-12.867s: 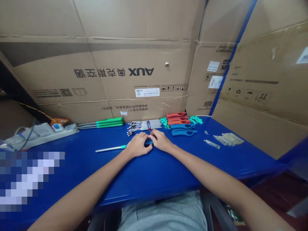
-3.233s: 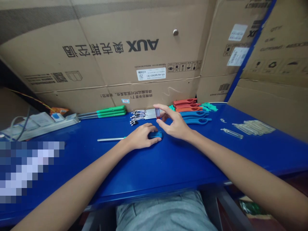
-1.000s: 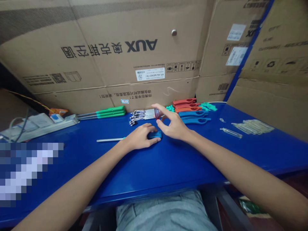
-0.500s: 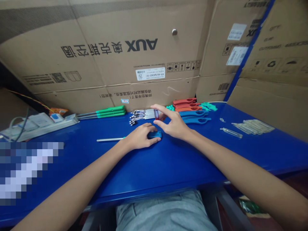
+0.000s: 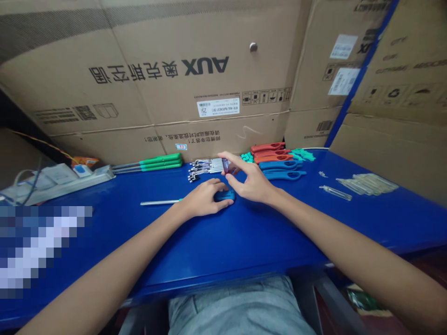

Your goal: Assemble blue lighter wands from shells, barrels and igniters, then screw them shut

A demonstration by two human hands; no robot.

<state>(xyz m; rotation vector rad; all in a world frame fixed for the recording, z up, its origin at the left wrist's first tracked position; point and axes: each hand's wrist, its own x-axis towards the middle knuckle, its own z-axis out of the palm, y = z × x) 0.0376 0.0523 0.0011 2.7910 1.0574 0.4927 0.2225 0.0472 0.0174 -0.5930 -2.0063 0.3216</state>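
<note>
My left hand [image 5: 206, 197] is closed around the blue handle [image 5: 225, 195] of a tool lying along the table. The tool's silver shaft [image 5: 159, 203] sticks out to the left, past my wrist; its exact kind is unclear. Just above the handle's right end, my right hand [image 5: 253, 179] pinches a small see-through purple piece with a reddish lower end [image 5: 226, 165] between thumb and fingers. It stands nearly upright and may be a small screwdriver's grip, but my fingers cover part of it. Whether it touches the handle, I cannot tell.
Green-handled tools [image 5: 162, 161] lie behind on the left, near a power strip [image 5: 70, 184]. White sticks with wired ends [image 5: 206, 168] sit at the back. Red handles [image 5: 268, 151], blue handles [image 5: 284, 174] and teal pieces [image 5: 303, 154] are further right. Clear tubes [image 5: 366, 184] lie at far right.
The fingers of my right hand have shifted slightly, and the purple piece has turned and tilted a little. My left hand and the tool stay where they were.
</note>
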